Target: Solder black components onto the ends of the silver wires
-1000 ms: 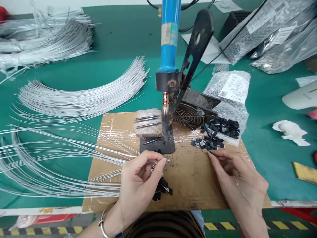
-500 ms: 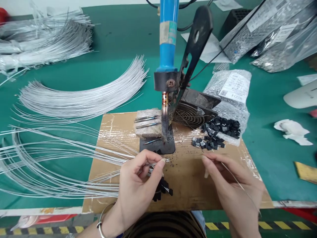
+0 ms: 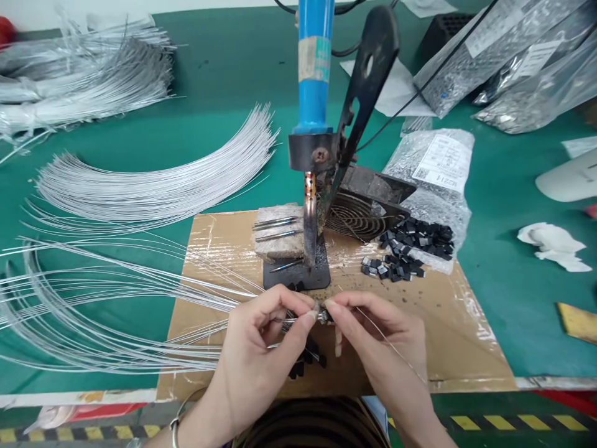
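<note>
My left hand (image 3: 268,339) is closed in a pinch around the ends of thin white wires (image 3: 205,295), which run off to the left. My right hand (image 3: 385,336) is closed too, a thin solder wire (image 3: 389,342) trailing back over its knuckles. The two sets of fingertips almost meet, and a small dark connector (image 3: 325,316) with silvery pins shows between them, partly hidden. Just beyond stands the bent metal tip of a blue soldering iron (image 3: 310,236). Under my left hand lie several black connectors (image 3: 310,361) on wires.
The cardboard sheet (image 3: 457,348) lies beneath my hands. Loose black connectors (image 3: 396,267) spill near a plastic bag (image 3: 438,165). A fan (image 3: 357,214) sits behind the iron. Bundled white wires (image 3: 153,190) lie left, a crumpled tissue (image 3: 553,246) right.
My right hand has moved left with the solder wire, up to my left fingertips. The left hand has stayed nearly in place, still pinching.
</note>
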